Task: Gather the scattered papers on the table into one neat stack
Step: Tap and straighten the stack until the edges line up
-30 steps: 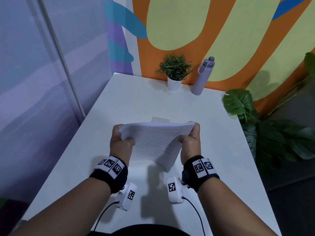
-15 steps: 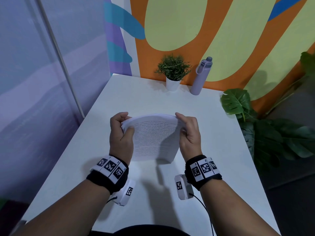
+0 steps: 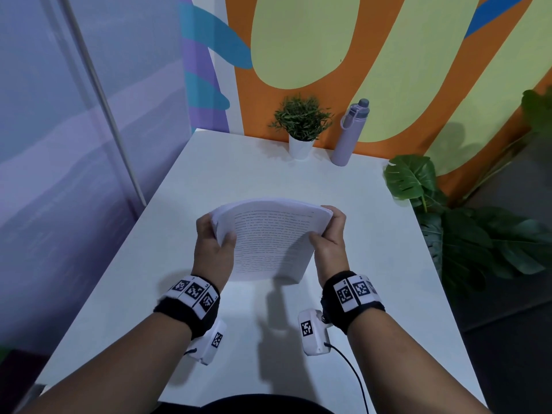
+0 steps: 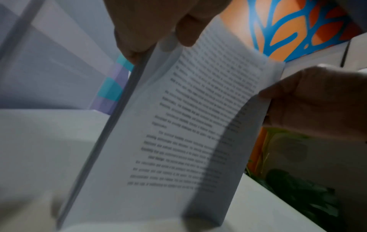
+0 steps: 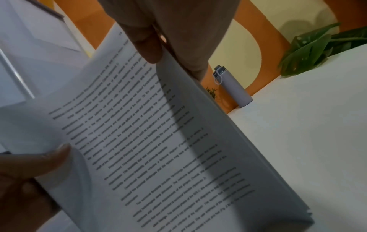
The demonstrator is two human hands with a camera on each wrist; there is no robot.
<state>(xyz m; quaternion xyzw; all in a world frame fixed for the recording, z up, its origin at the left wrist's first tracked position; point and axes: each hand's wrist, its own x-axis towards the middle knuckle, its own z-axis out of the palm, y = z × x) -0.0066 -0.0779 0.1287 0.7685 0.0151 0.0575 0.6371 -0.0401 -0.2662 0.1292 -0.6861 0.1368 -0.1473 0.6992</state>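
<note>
A stack of printed papers [image 3: 268, 240] stands on its lower edge on the white table [image 3: 227, 177], bowed outward toward me. My left hand [image 3: 215, 243] grips its left side, thumb on the printed face. My right hand [image 3: 328, 234] grips the right side the same way. The left wrist view shows the stack of papers [image 4: 188, 125] held near its top by my left hand [image 4: 158, 31], with my right hand [image 4: 317, 102] at its far side. From the right wrist, the papers [image 5: 158, 149] are pinched between my right hand's thumb [image 5: 147, 45] and fingers, and the left thumb [image 5: 47, 160] lies on the sheet.
A small potted plant [image 3: 301, 124] and a lilac bottle [image 3: 349, 132] stand at the table's far edge by the painted wall. A large leafy plant [image 3: 466, 234] stands on the floor off the table's right edge. A pale wall with a metal rod [image 3: 101, 94] runs along the left.
The papers, held tilted with one corner hanging down a second ago, now stand squared on the table with their lower edge down. Both hands stayed on the sides and shifted slightly.
</note>
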